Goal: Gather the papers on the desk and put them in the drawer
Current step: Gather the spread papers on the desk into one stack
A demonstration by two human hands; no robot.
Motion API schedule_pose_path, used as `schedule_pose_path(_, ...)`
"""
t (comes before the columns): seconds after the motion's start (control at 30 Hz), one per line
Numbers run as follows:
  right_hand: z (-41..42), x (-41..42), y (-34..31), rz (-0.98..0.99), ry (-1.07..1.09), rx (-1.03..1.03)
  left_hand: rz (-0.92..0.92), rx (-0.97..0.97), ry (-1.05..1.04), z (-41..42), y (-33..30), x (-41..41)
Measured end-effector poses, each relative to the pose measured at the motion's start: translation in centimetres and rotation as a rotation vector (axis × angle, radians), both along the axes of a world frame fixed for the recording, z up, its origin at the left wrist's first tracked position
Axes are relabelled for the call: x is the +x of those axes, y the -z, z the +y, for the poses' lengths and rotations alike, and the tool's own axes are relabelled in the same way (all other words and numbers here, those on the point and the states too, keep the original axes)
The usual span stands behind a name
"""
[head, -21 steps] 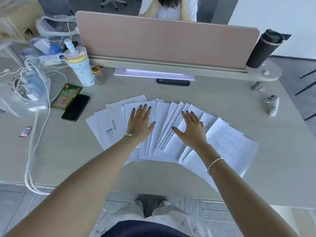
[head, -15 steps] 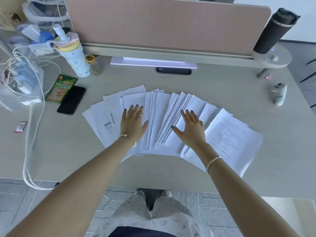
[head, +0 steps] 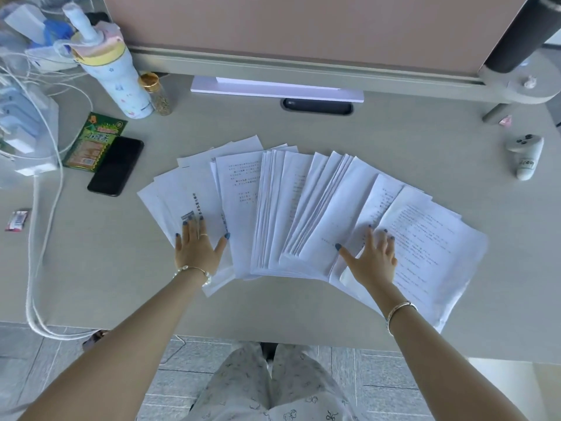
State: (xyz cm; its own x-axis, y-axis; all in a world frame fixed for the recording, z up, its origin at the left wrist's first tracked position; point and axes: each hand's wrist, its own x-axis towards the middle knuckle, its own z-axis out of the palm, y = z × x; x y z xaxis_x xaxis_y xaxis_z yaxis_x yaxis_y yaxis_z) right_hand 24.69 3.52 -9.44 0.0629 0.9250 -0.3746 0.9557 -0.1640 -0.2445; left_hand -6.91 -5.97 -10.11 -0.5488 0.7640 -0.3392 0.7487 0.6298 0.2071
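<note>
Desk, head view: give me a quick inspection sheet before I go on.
Surface: pale desk, bare along its near edge.
Job's things: papers fanned out across the middle, overlapping, not yet stacked; drawer not in view.
Clutter: black phone and green packet to the papers' left; bottle, small jar, white remote at right, small wrapper.
Grippers: left hand flat, open, on the left sheets; right hand flat, open, on the right sheets.
Cables: white cables run off the left edge and hang down.
Surroundings: pink divider panel behind; tiled floor below.
</note>
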Motion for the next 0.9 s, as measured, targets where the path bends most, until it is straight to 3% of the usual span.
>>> schedule_pose_path(0.1, 0.3, -1.5, 0.3, 0.001, -0.080, -0.008, -0.067, 0.034, 0.033, 0.7, 0.7, 1.3)
schedule_pose_path(0.3, 0.4, -6.7, -0.1, 0.074, -0.309, 0.018, -0.219, 0.101, 0.293, 3.9, 0.9, 6.0)
schedule_pose_path(0.4, 0.5, -8.0, -0.8, 0.188, -0.363, 0.001, -0.331, 0.194, 0.309, 4.6, 1.1, 5.4)
schedule_pose_path(0.53, 1.9, -5.7, -1.7, 0.299, -0.228, 0.136, -0.224, 0.380, 0.050, 4.5, 0.4, 2.5)
schedule_pose_path(0.63, 3.6, -2.1, -1.8, 0.197, -0.021, 0.207, -0.197, 0.281, -0.178, 4.3, -0.1, 1.0)
schedule_pose_path(0.73, 4.8, 0.7, -1.2, 0.084, 0.182, 0.144, -0.210, 0.235, -0.138, 4.3, -0.3, 1.4)
schedule_pose_path(0.83, 5.2, 1.9, -0.4, 0.090, 0.304, 0.094, -0.350, 0.257, -0.073, 5.1, -0.8, 3.5)
schedule_pose_path(0.9, 5.0, 1.6, -0.2, 0.119, 0.282, 0.107, -0.559, 0.317, -0.213, 6.0, -1.7, 5.0)
